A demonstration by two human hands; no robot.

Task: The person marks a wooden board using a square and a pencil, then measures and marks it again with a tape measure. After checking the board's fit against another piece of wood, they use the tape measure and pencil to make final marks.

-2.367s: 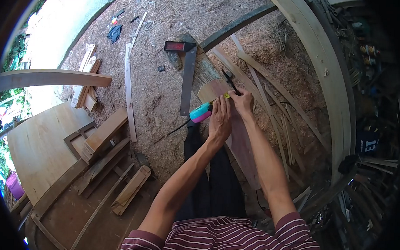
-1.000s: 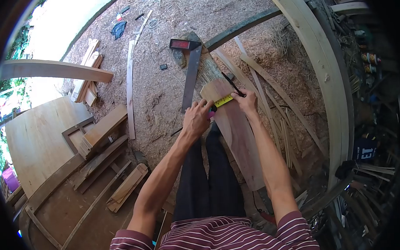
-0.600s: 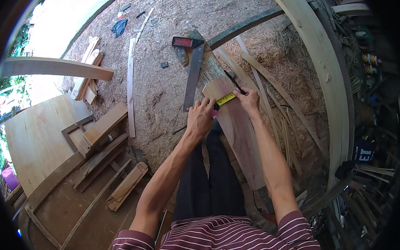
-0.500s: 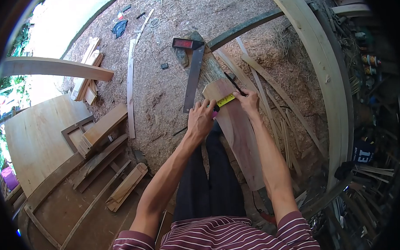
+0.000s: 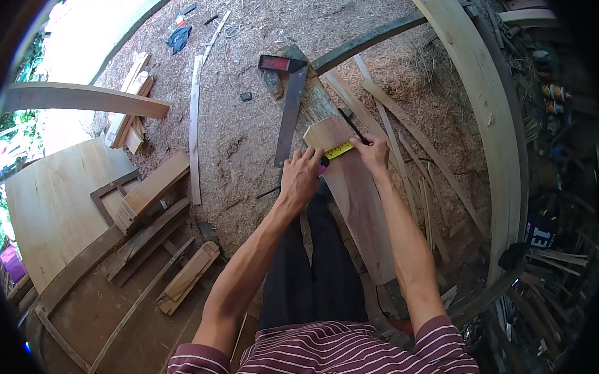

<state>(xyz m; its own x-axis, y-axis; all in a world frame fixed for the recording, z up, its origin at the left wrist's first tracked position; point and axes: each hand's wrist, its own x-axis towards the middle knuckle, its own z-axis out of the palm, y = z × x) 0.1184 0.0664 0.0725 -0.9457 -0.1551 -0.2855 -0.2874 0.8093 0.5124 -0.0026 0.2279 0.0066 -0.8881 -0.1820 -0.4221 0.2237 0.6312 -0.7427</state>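
Observation:
A yellow tape measure (image 5: pixel 339 150) is stretched across a reddish-brown wooden board (image 5: pixel 358 205), near its angled far end. My left hand (image 5: pixel 302 176) is closed around the tape's case, of which only a pink and black part shows. At the board's right edge, my right hand (image 5: pixel 375 153) grips a thin black pencil-like stick (image 5: pixel 354 126), its fingertips also at the tape's end. Just beyond my left hand lies a large square (image 5: pixel 289 115) with a dark metal blade and a red-and-black handle. The board rests on a rough timber (image 5: pixel 317 100).
A long curved plank (image 5: pixel 485 114) runs along the right side. Thin wood strips (image 5: pixel 427 163) lie right of the board. Stacked offcuts (image 5: pixel 158 192) and a plywood sheet (image 5: pixel 63 208) are at left. Shavings cover the ground; a black bag (image 5: pixel 179 39) lies far off.
My hands and the tape keep nearly the same place on the board. The far end of the black stick has shifted slightly right. The view has moved a little.

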